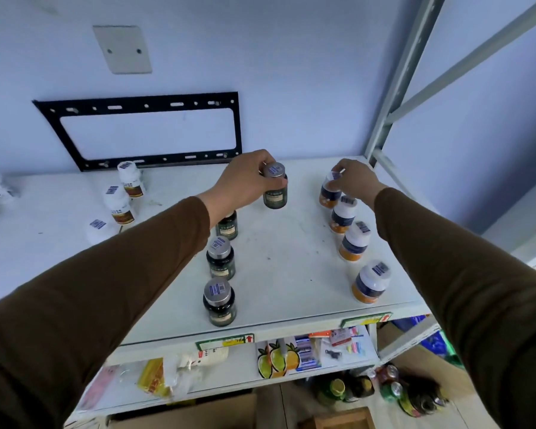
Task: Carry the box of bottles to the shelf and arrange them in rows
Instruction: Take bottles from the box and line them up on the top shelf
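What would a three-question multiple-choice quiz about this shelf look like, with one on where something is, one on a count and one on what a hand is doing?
1. Where is the row of dark green bottles compared with the row of white bottles with orange labels?
A. To its left
B. To its right
C. On the shelf below

2. How many dark green bottles are on the top shelf?
A. Two
B. Four
C. Six

3. What is the left hand doing?
A. Resting flat on the shelf
B. Hanging at the person's side
C. Gripping a dark green bottle by its cap

Answers:
1 A: the dark green bottles line up left of the white bottles with orange labels.
2 B: four show on the top shelf, one partly behind the sleeve.
3 C: the left hand has its fingers curled round the silver cap.
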Tool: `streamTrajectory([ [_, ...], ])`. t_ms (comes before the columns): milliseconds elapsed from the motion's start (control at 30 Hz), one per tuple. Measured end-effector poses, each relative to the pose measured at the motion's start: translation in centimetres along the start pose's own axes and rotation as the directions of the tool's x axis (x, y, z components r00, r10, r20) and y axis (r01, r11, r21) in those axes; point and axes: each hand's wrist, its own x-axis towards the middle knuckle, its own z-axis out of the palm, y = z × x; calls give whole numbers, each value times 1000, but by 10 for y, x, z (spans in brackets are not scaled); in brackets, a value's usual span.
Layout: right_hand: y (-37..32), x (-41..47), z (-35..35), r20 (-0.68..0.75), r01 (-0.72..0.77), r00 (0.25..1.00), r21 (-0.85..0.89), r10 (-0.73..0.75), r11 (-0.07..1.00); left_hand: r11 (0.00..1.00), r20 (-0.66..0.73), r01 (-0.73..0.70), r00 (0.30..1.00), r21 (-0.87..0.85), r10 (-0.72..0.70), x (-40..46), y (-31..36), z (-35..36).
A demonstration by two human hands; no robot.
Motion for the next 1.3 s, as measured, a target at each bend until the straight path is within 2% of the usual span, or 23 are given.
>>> streamTrajectory([
  [400,2,10,4,68,-6,998,-174,18,985,999,40,30,999,29,-31,17,-13,7],
  [600,-39,-7,-1,-66,160,983,-126,-169,979,998,-71,18,997,60,-14,23,-18,-25],
  [700,-65,-23,3,-38,236,970,-118,-242,965,999,-131,20,991,39,-14,28,-30,-45],
  [833,-91,-44,21,-2,285,958,-89,-286,955,996,-130,82,989,47,-76,33,-57,-59],
  [1100,-99,-66,62,87,246,967,-88,-239,965,982,-31,143,990,124,-140,34,-106,-47],
  [1300,-95,-73,76,100,211,974,-90,-202,973,976,-13,173,985,134,-172,34,-121,-37],
])
